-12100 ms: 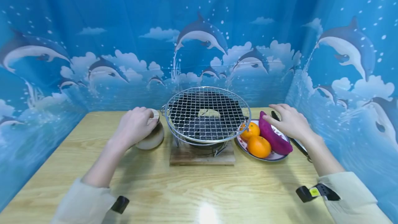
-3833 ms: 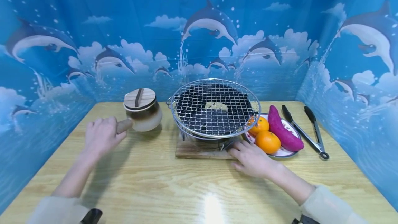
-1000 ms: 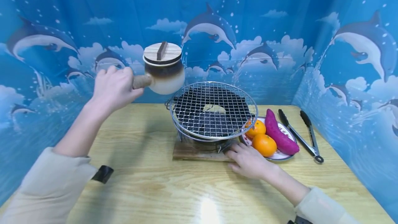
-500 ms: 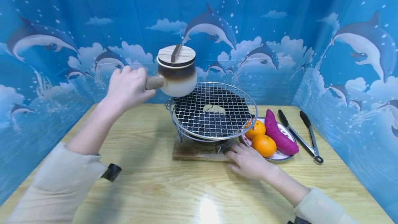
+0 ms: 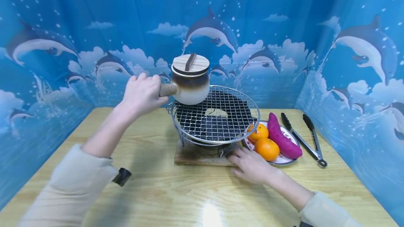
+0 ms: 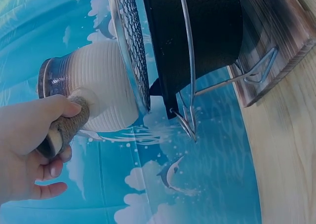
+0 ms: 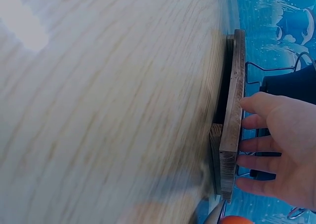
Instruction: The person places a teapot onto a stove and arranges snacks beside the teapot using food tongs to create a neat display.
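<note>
My left hand [image 5: 142, 94] grips the rope-wrapped side handle [image 6: 71, 120] of a brown and cream ceramic pot [image 5: 190, 92] with a wooden lid [image 5: 191, 64]. The pot is upright, its base close over the left rear part of a round wire grill mesh [image 5: 221, 125]. That mesh tops a black stove [image 6: 207, 36] in a wire stand, on a small wooden board [image 5: 199, 159]. My right hand [image 5: 252, 165] rests at the board's front right corner; in the right wrist view its fairly straight fingers touch the board's edge.
Right of the stove, a plate [image 5: 285, 162] holds two oranges [image 5: 267, 149] and a purple sweet potato [image 5: 282, 139], its left rim close to my right hand. Black-tipped tongs [image 5: 310, 146] lie spread farther right. A blue dolphin-print curtain [image 5: 126, 16] surrounds the table on three sides.
My left hand first touched the pot, then held its handle, lifted it and brought it right and down over the mesh. My right hand moved from above the plate to the board and stays there.
</note>
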A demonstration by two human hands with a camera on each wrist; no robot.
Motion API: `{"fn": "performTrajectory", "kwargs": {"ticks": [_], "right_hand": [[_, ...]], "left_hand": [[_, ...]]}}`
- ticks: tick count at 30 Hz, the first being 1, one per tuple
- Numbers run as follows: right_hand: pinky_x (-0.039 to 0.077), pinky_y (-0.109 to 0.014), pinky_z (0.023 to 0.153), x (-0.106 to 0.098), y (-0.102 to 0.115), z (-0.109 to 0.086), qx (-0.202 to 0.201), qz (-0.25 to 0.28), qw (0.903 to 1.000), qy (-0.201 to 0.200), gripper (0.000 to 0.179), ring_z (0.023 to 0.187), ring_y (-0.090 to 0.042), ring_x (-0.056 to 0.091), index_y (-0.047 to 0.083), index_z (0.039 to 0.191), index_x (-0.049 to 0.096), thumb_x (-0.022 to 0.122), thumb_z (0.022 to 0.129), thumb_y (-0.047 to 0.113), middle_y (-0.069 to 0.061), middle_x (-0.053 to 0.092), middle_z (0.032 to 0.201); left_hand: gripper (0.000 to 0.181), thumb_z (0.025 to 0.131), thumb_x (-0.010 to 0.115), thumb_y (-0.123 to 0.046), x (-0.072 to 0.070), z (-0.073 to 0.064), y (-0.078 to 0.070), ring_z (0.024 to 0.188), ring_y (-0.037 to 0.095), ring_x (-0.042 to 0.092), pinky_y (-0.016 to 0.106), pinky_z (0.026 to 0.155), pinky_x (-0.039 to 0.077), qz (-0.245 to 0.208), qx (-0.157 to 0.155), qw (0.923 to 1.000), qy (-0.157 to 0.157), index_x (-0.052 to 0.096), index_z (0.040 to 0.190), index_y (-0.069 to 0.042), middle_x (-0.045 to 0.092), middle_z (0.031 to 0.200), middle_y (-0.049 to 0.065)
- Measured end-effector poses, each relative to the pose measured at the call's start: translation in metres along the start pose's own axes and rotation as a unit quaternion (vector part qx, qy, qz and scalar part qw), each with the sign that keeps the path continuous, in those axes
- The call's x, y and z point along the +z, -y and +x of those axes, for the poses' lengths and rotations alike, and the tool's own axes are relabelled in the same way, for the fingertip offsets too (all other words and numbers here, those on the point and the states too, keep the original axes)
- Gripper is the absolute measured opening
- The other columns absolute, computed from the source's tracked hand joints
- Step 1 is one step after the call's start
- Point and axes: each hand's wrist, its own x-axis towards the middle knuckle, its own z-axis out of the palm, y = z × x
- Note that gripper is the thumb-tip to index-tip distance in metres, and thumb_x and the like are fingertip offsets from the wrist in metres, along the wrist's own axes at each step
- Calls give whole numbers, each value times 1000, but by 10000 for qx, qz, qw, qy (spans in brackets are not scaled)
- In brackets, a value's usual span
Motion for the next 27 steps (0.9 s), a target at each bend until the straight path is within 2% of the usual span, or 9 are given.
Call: {"fn": "performTrajectory", "kwargs": {"ticks": [11,27], "right_hand": [[47,-39,81,0,-1,1,16,63,9999,88,26,91,-21,55,12,104,65,65,83,28,-2,58,100],[48,-38,80,1,-1,-1,38,47,10000,64,27,92,-21,55,14,105,65,65,82,28,-1,58,101]], "left_hand": [[39,80,65,-32,4,4,-6,78,28,44,41,70,36,-185,73,9998,103,51,97,-1,54,77,8],[36,79,64,-31,9,5,-10,75,28,46,40,67,36,-104,220,9997,-87,52,94,-1,56,78,9]]}}
